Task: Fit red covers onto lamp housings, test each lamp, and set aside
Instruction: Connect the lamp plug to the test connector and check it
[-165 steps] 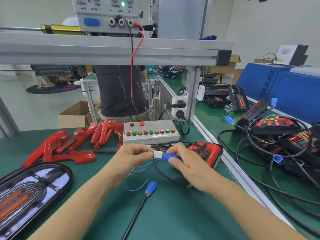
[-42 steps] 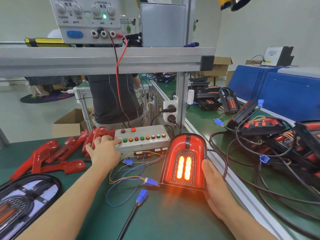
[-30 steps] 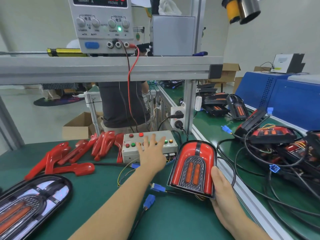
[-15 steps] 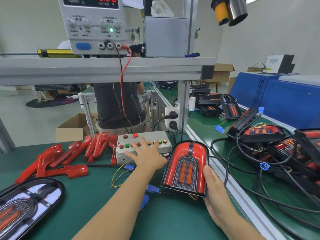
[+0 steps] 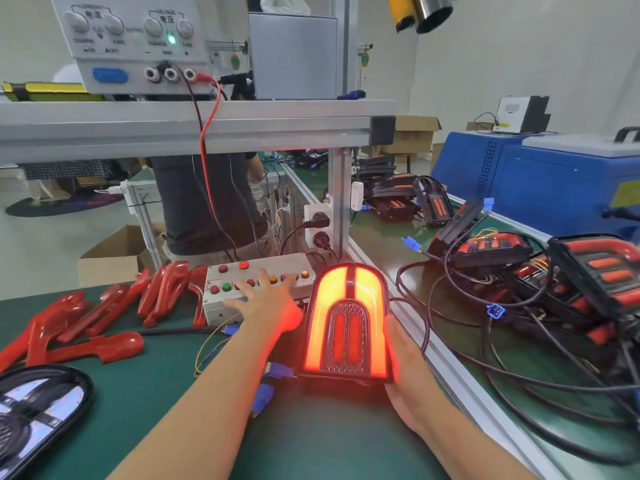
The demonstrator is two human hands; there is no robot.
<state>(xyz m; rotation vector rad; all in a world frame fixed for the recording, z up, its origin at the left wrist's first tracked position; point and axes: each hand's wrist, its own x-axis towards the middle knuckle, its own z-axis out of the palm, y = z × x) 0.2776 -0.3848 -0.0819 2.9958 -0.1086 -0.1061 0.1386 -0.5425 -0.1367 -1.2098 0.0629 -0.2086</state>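
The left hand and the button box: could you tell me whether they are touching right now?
Touching. The head view shows the left hand lying with straight, spread fingers on top of the button box, its fingertips among the coloured buttons.

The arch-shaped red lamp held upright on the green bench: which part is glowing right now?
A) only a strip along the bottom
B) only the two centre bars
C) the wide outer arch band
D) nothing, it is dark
C: the outer arch band of the arch-shaped red lamp shines bright orange-red, while the two centre bars stay dimmer.
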